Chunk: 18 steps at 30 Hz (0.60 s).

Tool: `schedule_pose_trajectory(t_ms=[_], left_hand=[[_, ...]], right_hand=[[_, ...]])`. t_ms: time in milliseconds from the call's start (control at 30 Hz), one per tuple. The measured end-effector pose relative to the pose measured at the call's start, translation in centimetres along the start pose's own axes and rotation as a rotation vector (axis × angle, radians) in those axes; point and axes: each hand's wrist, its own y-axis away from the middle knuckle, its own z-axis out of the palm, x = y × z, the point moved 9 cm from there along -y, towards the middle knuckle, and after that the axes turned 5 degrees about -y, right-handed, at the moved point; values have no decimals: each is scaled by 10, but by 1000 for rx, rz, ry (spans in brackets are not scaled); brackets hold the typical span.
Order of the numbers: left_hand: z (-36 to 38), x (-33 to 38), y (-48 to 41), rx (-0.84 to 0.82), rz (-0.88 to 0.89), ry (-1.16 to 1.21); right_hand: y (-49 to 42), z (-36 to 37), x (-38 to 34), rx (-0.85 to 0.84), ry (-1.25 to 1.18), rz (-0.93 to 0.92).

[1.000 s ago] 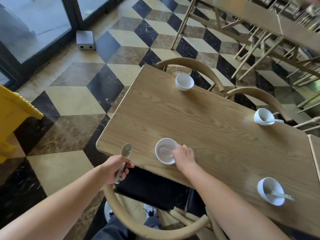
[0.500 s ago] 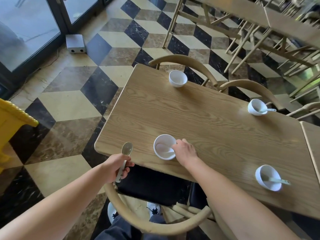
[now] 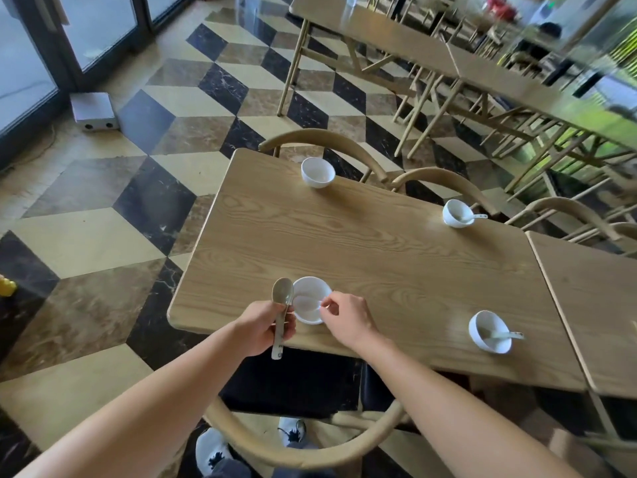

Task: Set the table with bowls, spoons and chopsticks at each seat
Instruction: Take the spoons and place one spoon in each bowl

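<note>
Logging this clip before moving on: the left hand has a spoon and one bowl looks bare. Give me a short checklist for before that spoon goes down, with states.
1. Left hand grips the spoon firmly by its handle: ok.
2. Near bowl already has a spoon; the right hand is at its rim: ok.
3. Far left bowl is without a spoon, so it is the target: ok.
4. Far right bowl and near right bowl each hold a spoon: ok.
5. Wooden table between the hand and the far left bowl is bare: ok.
6. Chopsticks at any seat: not ok, none visible.
</note>
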Motion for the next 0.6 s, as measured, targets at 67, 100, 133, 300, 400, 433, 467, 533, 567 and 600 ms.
schedule_pose_trajectory(t_ms=[67,100,133,300,400,433,467,533,567,600], left_hand=[[10,3,3,-27,20,-19],[13,3,4,-33,19,-37],[16,3,5,-36,10,-53],[35,9,5,-63,-63,-54],[45,16,1,-81,-58,-118],[48,19,-2,-88,-52,-154],[50,22,-5,-93,-48,-174],[55,29,-12,-96,-23,-218],[57,36,-15,-103,7,-268],[60,46,-19,-104,52,-344]], right_hand=[[13,14,-11,-40,-37,6],[17,21,-16,-65,-62,13],[21,28,-19,-96,-96,26],[22,37,-33,-84,-179,31],[11,23,-32,-20,-125,46],[7,20,-31,-30,-97,50],[2,18,-28,-47,-66,68],[-8,11,-24,-56,-11,89],[-14,5,-23,-51,6,80],[-23,-1,-21,-52,18,72]])
